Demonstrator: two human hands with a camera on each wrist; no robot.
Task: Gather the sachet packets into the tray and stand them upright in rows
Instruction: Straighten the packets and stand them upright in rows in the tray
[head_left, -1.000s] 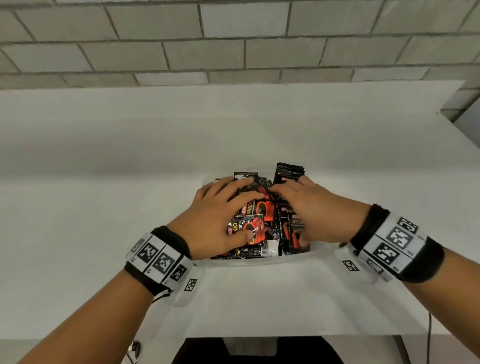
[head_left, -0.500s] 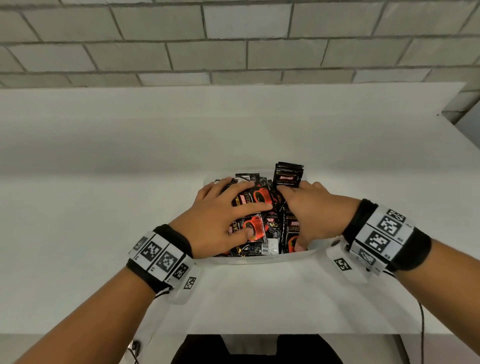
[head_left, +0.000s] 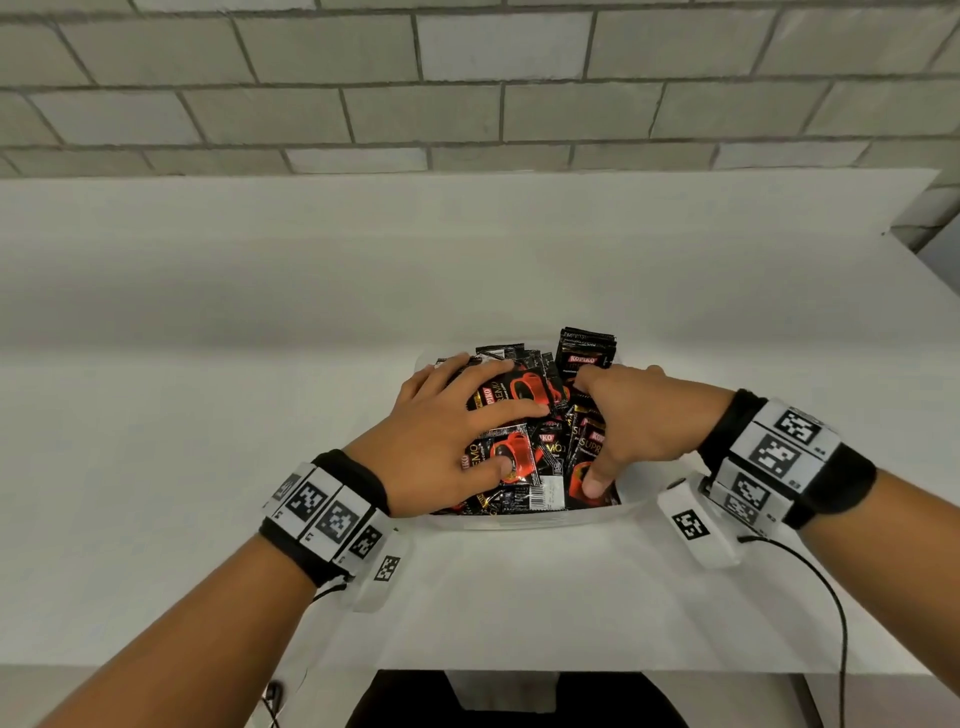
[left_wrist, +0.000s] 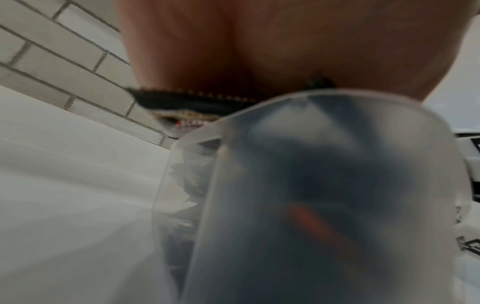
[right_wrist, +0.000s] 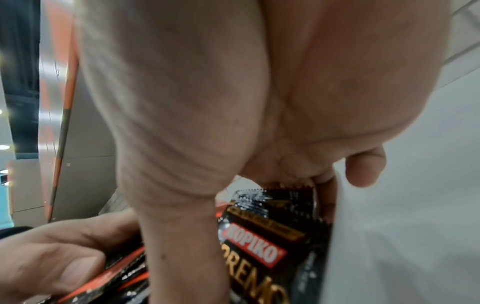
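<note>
Centrally, the left hand (head_left: 441, 441) lies flat, fingers spread, pressing the sachet packets (head_left: 524, 441); the right hand (head_left: 631, 421) curls into them at the tray's (head_left: 519, 522) right side, amid bare white counter (head_left: 208, 415).

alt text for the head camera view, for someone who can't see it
Two hands work in a translucent tray heaped with black and red sachet packets: the left hand lies flat on the pile, and the right hand digs into its right side. The tray sits on a white table by a grey brick wall.
</note>
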